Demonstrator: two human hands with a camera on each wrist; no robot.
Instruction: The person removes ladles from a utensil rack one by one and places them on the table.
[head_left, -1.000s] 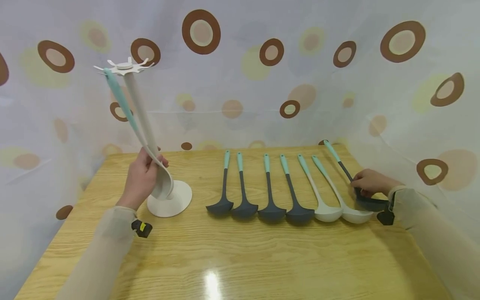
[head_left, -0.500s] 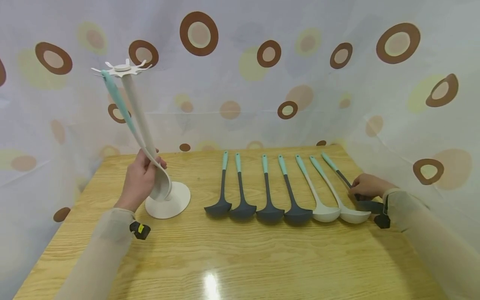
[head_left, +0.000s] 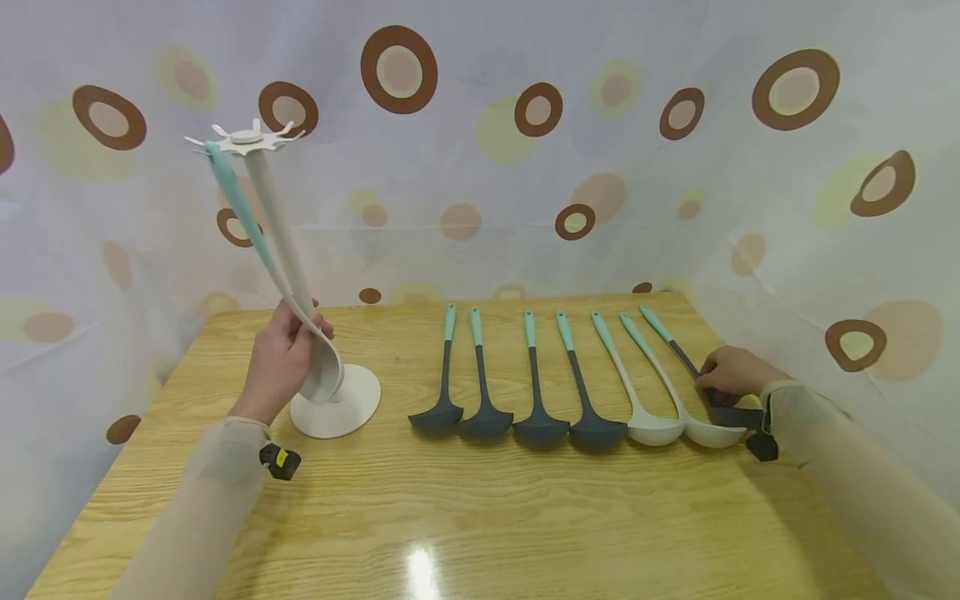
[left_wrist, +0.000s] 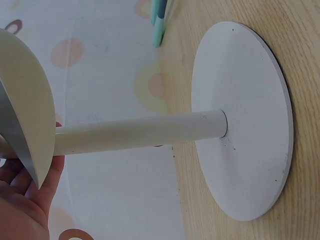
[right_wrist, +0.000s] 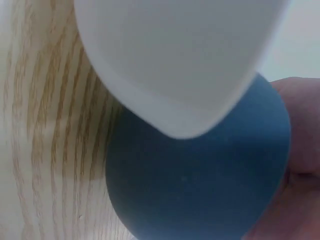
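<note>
My left hand (head_left: 281,358) grips the pole of a white utensil stand (head_left: 281,225) at the table's left; the ladle covers part of the grip. From the stand's hooked top hangs a white ladle (head_left: 322,367) with a turquoise handle. In the left wrist view, its bowl (left_wrist: 30,85) lies in front of the fingers (left_wrist: 51,180). At the far right, my right hand (head_left: 735,371) holds a dark grey ladle (head_left: 684,358) low on its shaft, near the bowl. This dark bowl (right_wrist: 200,185) is beside a white ladle's bowl (right_wrist: 175,65) in the right wrist view.
Several ladles lie in a row, turquoise handles pointing back: dark ones (head_left: 542,425) to the left, two white ones (head_left: 652,427) to the right. The stand's round base (head_left: 360,400) rests on the wooden table (head_left: 480,508). A patterned curtain (head_left: 465,158) encloses the back and sides.
The right-hand dark ladle's handle end has come down toward the table and slightly left, lining up with the row. The left hand keeps its grip on the stand; the view shifted a little.
</note>
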